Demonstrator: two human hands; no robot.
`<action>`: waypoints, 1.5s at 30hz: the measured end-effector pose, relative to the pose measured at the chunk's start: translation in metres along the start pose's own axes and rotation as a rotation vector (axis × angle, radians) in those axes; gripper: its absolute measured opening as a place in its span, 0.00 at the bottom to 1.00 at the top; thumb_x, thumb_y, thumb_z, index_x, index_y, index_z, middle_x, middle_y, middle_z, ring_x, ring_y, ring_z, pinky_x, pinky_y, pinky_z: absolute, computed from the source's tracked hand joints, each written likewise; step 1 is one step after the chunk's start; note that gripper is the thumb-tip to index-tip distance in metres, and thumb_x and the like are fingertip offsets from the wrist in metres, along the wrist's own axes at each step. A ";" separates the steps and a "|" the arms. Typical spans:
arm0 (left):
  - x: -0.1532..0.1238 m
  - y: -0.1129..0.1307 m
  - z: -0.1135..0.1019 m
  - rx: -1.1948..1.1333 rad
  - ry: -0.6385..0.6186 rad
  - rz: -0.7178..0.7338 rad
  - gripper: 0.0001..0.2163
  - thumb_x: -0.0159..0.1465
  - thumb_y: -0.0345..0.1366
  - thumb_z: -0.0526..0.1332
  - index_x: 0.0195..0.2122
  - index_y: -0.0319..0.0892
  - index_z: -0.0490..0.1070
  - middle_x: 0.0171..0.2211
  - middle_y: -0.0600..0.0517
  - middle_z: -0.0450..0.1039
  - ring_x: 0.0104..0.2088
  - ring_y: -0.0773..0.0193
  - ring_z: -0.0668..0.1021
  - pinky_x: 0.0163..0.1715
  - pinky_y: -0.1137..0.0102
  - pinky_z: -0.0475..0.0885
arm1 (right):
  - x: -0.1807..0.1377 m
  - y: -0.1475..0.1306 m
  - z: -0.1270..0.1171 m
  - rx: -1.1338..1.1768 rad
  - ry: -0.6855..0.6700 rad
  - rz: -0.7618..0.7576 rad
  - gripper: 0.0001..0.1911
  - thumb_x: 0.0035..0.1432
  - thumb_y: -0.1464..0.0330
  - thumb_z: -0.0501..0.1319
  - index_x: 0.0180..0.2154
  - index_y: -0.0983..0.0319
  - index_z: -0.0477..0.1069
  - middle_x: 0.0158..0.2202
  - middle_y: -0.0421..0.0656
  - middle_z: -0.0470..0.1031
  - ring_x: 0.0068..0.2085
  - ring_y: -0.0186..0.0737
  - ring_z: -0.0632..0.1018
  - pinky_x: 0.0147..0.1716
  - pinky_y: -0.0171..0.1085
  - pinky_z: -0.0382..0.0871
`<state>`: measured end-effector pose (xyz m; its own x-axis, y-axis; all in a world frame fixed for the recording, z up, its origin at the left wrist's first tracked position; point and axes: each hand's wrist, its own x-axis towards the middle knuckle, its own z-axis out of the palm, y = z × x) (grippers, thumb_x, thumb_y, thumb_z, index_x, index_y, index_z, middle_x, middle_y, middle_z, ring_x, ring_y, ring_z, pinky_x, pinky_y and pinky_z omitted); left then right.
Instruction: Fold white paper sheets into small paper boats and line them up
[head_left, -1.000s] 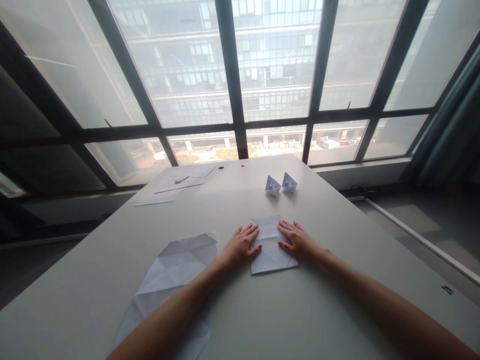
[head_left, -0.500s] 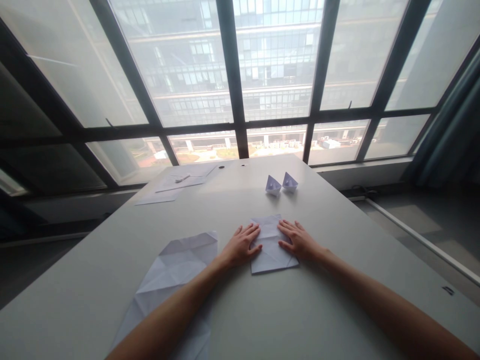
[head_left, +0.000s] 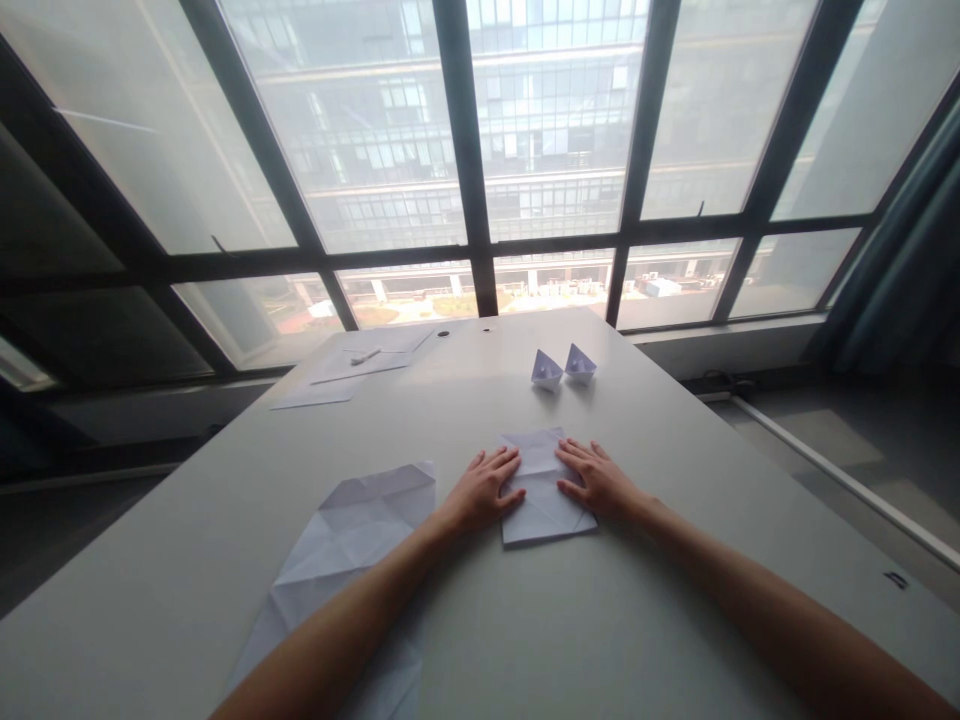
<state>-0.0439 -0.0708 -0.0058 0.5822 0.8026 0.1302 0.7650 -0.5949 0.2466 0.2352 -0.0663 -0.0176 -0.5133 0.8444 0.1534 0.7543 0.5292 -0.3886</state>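
Observation:
A folded white paper (head_left: 541, 490) lies flat on the grey table (head_left: 600, 620) in front of me. My left hand (head_left: 480, 490) rests flat on its left edge, fingers spread. On the paper's right edge my right hand (head_left: 596, 478) lies flat too, fingers stretched out. Neither hand grips anything. A larger creased white sheet (head_left: 345, 560) lies unfolded under my left forearm.
Two small folded paper boats (head_left: 562, 368) stand side by side farther back. Loose sheets with a white pen (head_left: 365, 356) lie at the table's far left corner. Tall windows run behind the table, and its right edge drops to the floor.

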 end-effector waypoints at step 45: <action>0.003 -0.010 0.005 -0.291 0.199 0.002 0.14 0.67 0.42 0.63 0.52 0.47 0.77 0.54 0.47 0.76 0.57 0.50 0.76 0.62 0.54 0.64 | 0.003 0.007 0.004 0.182 0.290 -0.182 0.12 0.56 0.74 0.65 0.43 0.58 0.77 0.45 0.45 0.80 0.48 0.48 0.77 0.53 0.48 0.67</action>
<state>-0.0484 -0.0621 -0.0125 0.4968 0.8111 0.3087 0.6366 -0.5823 0.5056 0.2373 -0.0600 -0.0238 -0.4756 0.7402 0.4753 0.5629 0.6713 -0.4822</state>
